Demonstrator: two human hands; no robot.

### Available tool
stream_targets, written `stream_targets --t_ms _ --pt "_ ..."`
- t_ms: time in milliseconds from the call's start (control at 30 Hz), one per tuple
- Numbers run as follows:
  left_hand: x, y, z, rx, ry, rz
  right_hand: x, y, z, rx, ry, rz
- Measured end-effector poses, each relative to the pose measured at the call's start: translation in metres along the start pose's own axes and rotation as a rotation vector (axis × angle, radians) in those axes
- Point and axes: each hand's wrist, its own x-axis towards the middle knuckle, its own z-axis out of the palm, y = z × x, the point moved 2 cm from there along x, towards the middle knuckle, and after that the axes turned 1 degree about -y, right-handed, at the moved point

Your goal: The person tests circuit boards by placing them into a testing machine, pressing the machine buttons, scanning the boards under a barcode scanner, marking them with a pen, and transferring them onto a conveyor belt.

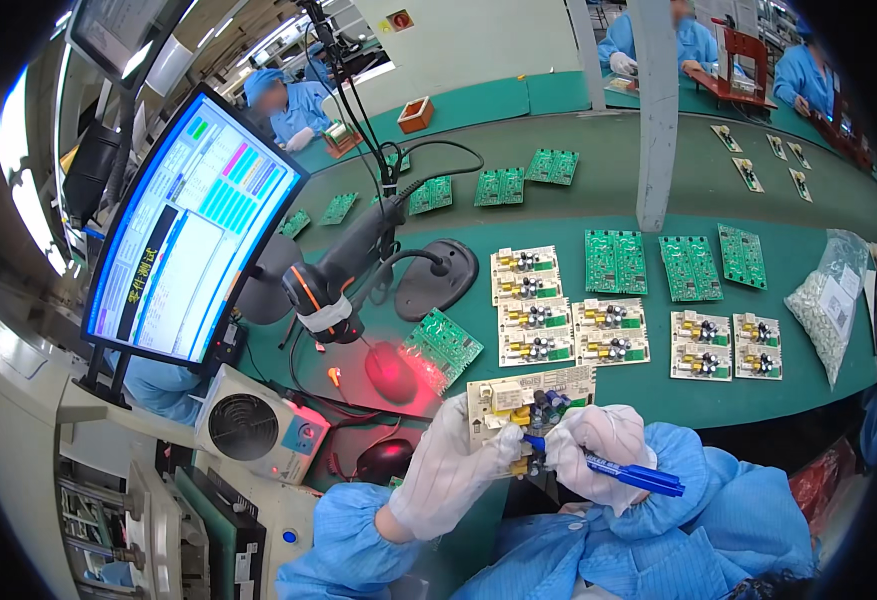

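Observation:
My left hand (446,478), in a white glove, is closed on the left edge of a populated circuit board (568,384) with yellow, white and dark blue parts. Over the board's lower right side is my right hand (598,448), also gloved, with its fingers wrapped round a blue marker pen (648,479). The pen's tip points left, close to the components; whether it touches them I cannot tell. Beyond my hands, a green circuit board (446,345) lies partly in the red light of a handheld barcode scanner (330,285) on a stand.
Populated boards (533,330) and green boards (615,262) lie in groups on the green bench. A monitor (193,225) and a grey fan unit (250,425) stand left. A bag of small white parts (826,305) lies right. Co-workers sit beyond a grey post (658,120).

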Motion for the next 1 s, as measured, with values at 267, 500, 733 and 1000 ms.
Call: stream_targets --t_ms 267,500,733,1000 --pt "0.006 -0.004 -0.001 -0.205 -0.015 0.099 -0.025 0.007 -0.017 0.737 0.262 0.348" --pt "0.012 -0.006 0.019 -0.460 0.000 0.132 -0.007 0.017 -0.025 0.329 0.022 0.554" --pt "0.036 0.026 0.008 0.909 0.150 0.501 0.007 0.020 -0.080 -0.049 -0.044 0.094" --pt "0.090 0.047 0.079 0.799 -0.365 0.967 0.044 0.012 -0.123 -0.282 -0.291 -0.006"
